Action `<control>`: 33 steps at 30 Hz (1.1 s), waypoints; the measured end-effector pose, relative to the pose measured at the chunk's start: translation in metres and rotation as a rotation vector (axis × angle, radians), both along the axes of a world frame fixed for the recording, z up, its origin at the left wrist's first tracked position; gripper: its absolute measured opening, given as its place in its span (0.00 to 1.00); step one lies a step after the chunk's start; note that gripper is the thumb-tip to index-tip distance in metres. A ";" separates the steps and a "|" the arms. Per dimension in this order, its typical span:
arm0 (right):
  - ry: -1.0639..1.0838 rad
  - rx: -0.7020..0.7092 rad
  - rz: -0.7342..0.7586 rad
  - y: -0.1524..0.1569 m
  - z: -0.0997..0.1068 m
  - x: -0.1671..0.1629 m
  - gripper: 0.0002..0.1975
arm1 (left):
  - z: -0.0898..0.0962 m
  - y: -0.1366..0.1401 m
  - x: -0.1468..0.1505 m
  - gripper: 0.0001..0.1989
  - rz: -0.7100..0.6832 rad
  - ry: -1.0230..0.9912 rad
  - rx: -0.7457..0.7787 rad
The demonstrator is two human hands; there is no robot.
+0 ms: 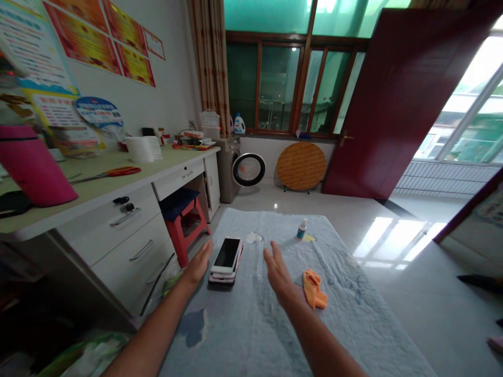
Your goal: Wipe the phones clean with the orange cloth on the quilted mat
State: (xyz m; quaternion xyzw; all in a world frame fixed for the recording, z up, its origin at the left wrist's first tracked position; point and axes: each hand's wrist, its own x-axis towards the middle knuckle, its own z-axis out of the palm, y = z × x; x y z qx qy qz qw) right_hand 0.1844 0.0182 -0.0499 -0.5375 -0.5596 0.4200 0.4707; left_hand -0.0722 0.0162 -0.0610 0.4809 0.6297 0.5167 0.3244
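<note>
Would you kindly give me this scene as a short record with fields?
left hand: open, holding nothing, beside the phone stack
right hand: open, holding nothing, between phone stack and orange cloth
phone stack: white-framed phone on top, screen dark
orange cloth: crumpled, right of the right hand
small bottle: upright, white-topped, beyond the orange cloth
surface: pale blue cover beneath these things

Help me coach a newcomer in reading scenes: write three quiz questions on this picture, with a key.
1. Which hand is nearer the phone stack?
2. True or false: the orange cloth lies on top of the phone stack.
3. Fill in: a small ____ stands on the blue cover, beyond and to the right of the right hand.

Key:
1. The left hand.
2. False; it lies on the blue cover.
3. bottle
</note>
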 end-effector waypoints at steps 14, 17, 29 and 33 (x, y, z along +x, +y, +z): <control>-1.266 -0.040 -0.192 0.013 -0.041 0.187 0.25 | -0.031 -0.028 0.003 0.32 0.115 0.394 -0.048; -1.283 -0.019 -0.192 0.020 -0.039 0.188 0.25 | -0.027 -0.031 0.009 0.33 0.123 0.429 -0.087; -1.165 0.132 -0.203 0.033 -0.044 0.199 0.23 | -0.023 -0.029 0.018 0.34 0.129 0.472 -0.066; -1.061 0.156 -0.225 0.034 -0.043 0.203 0.24 | -0.023 -0.030 0.019 0.35 0.113 0.460 -0.056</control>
